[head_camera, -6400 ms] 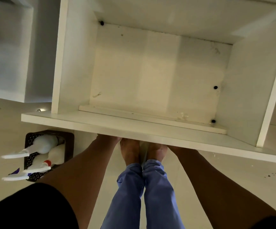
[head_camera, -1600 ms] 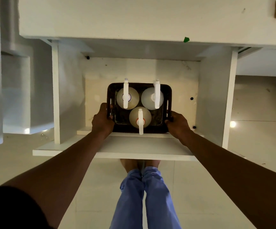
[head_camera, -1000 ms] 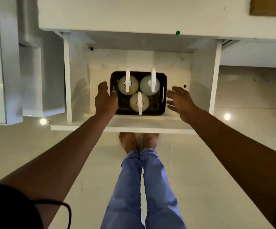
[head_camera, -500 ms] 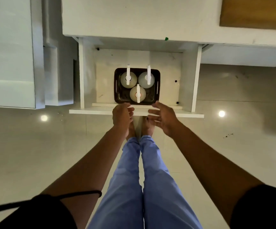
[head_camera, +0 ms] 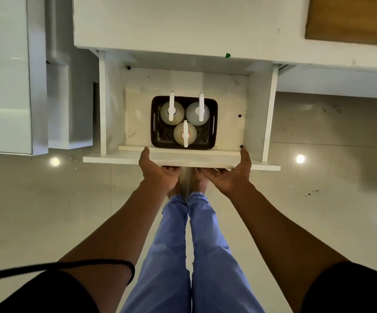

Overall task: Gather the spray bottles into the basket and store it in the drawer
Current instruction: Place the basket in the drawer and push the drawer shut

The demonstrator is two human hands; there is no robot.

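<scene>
A dark basket (head_camera: 154,123) stands inside the open white drawer (head_camera: 257,114), near its front. Three white spray bottles stand upright in it: one at back left (head_camera: 171,112), one at back right (head_camera: 197,114), one in front (head_camera: 184,134) with a red ring at its neck. My left hand (head_camera: 157,175) grips the drawer's front panel (head_camera: 115,158) from below, thumb on its top edge. My right hand (head_camera: 231,176) holds the same panel further right, thumb up on the edge. Fingers of both hands are hidden under the panel.
A white counter (head_camera: 183,23) overhangs the drawer's back. A white cabinet (head_camera: 6,75) stands to the left. A wooden board (head_camera: 350,19) lies at the top right. Glossy floor tiles (head_camera: 47,211) surround my legs in blue trousers (head_camera: 183,256) below the drawer.
Both hands let go of the basket after setting it in the drawer, drew back, and now hold the drawer's front panel. The basket stays where it was set.
</scene>
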